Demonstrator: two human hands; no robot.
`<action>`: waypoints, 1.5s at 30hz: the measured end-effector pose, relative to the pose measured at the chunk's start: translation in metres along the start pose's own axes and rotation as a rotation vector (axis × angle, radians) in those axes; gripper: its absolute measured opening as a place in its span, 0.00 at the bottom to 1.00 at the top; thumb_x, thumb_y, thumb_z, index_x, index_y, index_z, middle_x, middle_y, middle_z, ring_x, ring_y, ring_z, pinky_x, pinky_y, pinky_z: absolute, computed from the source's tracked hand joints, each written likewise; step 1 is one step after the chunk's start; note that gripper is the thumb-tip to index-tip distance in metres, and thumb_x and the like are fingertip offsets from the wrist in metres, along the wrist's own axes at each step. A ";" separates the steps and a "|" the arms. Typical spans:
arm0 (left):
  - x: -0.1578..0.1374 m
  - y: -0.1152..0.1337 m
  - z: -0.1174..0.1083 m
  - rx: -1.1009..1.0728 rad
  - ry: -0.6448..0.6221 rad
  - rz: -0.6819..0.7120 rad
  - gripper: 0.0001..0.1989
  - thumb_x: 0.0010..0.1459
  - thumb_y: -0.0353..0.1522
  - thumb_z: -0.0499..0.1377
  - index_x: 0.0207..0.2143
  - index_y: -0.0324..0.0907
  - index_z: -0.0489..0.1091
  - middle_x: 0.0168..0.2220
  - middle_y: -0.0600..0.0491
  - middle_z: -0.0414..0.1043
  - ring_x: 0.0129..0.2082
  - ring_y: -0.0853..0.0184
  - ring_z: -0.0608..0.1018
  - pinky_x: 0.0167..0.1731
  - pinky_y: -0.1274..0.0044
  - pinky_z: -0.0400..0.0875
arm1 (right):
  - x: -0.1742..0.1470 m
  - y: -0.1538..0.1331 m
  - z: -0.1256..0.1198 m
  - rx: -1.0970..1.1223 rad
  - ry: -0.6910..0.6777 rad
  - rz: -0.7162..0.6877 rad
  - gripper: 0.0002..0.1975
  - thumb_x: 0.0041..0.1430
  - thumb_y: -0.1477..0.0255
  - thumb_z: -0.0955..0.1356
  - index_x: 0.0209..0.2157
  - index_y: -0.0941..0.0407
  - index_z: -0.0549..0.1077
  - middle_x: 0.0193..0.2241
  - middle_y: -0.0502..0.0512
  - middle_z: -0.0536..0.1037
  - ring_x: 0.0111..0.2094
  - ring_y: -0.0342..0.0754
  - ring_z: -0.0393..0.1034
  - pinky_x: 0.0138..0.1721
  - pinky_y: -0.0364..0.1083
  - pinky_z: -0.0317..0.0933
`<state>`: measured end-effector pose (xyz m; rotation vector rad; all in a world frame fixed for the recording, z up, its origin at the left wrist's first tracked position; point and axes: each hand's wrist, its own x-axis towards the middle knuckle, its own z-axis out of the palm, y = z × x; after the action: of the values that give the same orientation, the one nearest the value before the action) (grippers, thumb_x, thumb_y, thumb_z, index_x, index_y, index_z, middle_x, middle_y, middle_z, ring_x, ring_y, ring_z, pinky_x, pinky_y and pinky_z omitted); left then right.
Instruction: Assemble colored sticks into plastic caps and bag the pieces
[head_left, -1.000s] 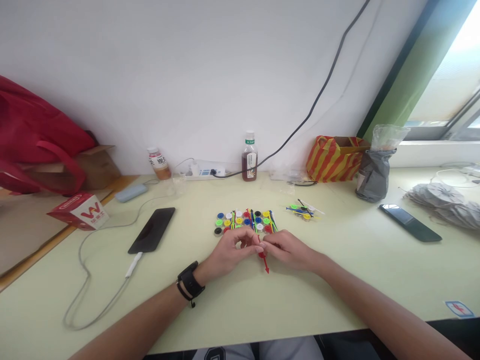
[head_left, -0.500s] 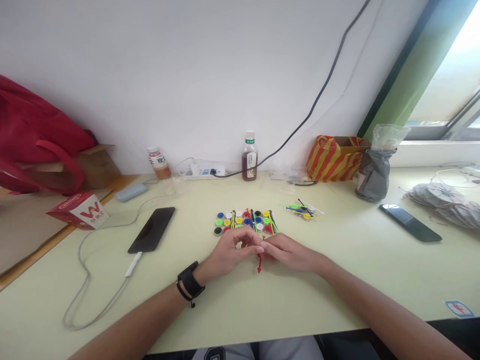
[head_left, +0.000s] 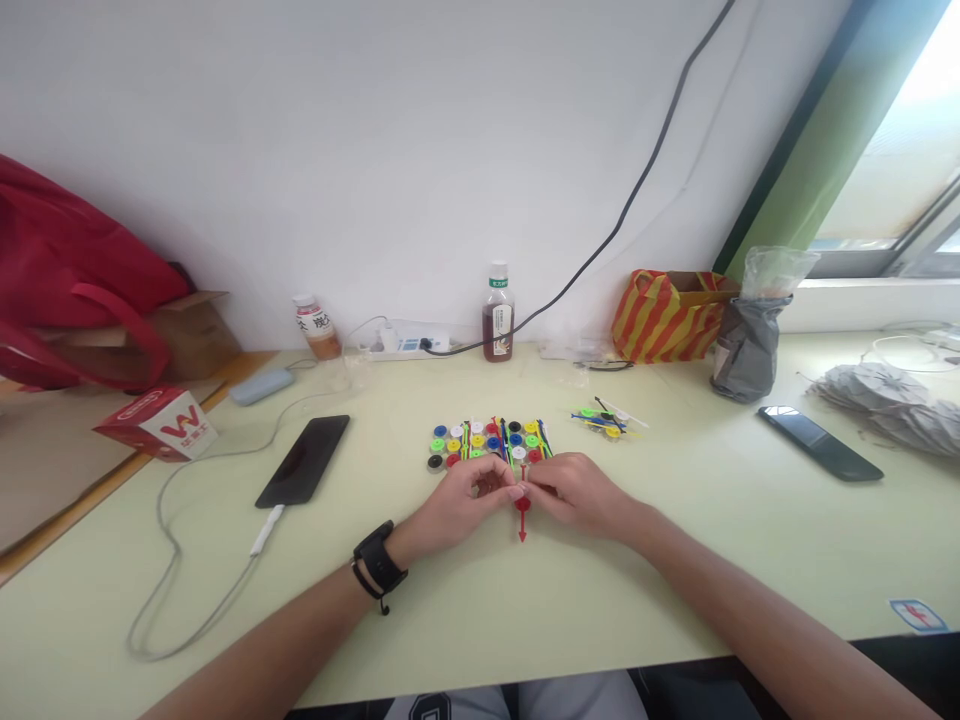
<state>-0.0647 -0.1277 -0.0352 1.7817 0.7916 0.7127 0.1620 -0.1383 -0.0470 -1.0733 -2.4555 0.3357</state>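
A red arrow spinner [head_left: 523, 522] with a round red hub points toward me, just above the table. My left hand [head_left: 472, 500] is closed, its thumb and index fingertips pinching the spinner near the hub. From the other side my right hand [head_left: 581, 492] also grips it, fingertips meeting those of the left. My fingers cover part of the hub. Right behind my hands lie rows of coloured discs [head_left: 493, 442] on clear bases, with several thin coloured arrows [head_left: 545, 438] laid between them. A smaller pile of loose arrow spinners [head_left: 611, 430] lies farther right.
On the left are a charging phone [head_left: 306, 460], its cable and a red-and-white box [head_left: 159, 425]. A dark-drink bottle [head_left: 499, 318], a power strip [head_left: 411, 345] and a striped bag [head_left: 667, 318] stand along the wall. Another phone [head_left: 821, 443] lies at right.
The red arrow has turned slightly to point straight toward me, and its hub shows more now. The fingers of my right hand have shifted and bent more around it.
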 end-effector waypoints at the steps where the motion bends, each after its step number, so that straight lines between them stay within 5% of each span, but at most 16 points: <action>1: 0.000 -0.001 0.000 -0.011 -0.010 -0.008 0.15 0.65 0.43 0.62 0.34 0.39 0.72 0.32 0.53 0.71 0.31 0.69 0.68 0.32 0.77 0.62 | 0.000 0.000 0.000 -0.015 -0.002 -0.013 0.20 0.73 0.67 0.60 0.26 0.56 0.67 0.23 0.51 0.72 0.24 0.43 0.55 0.30 0.45 0.46; 17: 0.000 0.004 -0.001 -0.213 -0.113 -0.031 0.15 0.65 0.42 0.63 0.34 0.39 0.69 0.33 0.54 0.67 0.34 0.69 0.68 0.37 0.77 0.64 | 0.000 -0.005 -0.003 0.176 -0.078 0.057 0.21 0.74 0.63 0.59 0.25 0.55 0.60 0.22 0.47 0.65 0.24 0.42 0.54 0.30 0.44 0.48; 25: 0.001 0.006 0.000 -0.356 -0.161 -0.118 0.16 0.62 0.42 0.66 0.33 0.38 0.70 0.28 0.56 0.65 0.29 0.72 0.65 0.31 0.79 0.60 | 0.001 -0.009 -0.004 0.286 -0.104 0.015 0.23 0.75 0.59 0.57 0.25 0.55 0.59 0.21 0.46 0.63 0.24 0.43 0.53 0.30 0.44 0.49; 31: 0.002 0.003 -0.003 -0.389 -0.105 -0.143 0.17 0.60 0.43 0.68 0.32 0.37 0.75 0.28 0.54 0.68 0.28 0.71 0.66 0.30 0.79 0.60 | 0.000 -0.006 -0.006 0.252 -0.054 0.054 0.20 0.74 0.65 0.58 0.26 0.55 0.63 0.22 0.46 0.64 0.24 0.43 0.55 0.29 0.43 0.50; 37: 0.003 -0.005 -0.007 -0.390 -0.002 -0.125 0.15 0.62 0.41 0.66 0.32 0.37 0.79 0.29 0.53 0.71 0.29 0.72 0.65 0.31 0.79 0.60 | -0.002 -0.007 -0.007 0.266 -0.019 0.082 0.05 0.64 0.76 0.65 0.34 0.55 0.71 0.23 0.44 0.69 0.23 0.41 0.58 0.28 0.41 0.51; 45: 0.003 -0.003 -0.005 -0.403 0.060 -0.147 0.12 0.56 0.39 0.72 0.35 0.39 0.83 0.31 0.52 0.77 0.30 0.71 0.71 0.33 0.79 0.65 | -0.001 -0.007 -0.005 0.338 -0.117 -0.011 0.07 0.65 0.71 0.69 0.39 0.55 0.81 0.33 0.53 0.82 0.30 0.45 0.72 0.34 0.42 0.60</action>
<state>-0.0672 -0.1219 -0.0358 1.3321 0.7502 0.7695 0.1601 -0.1432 -0.0402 -0.9158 -2.3873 0.7983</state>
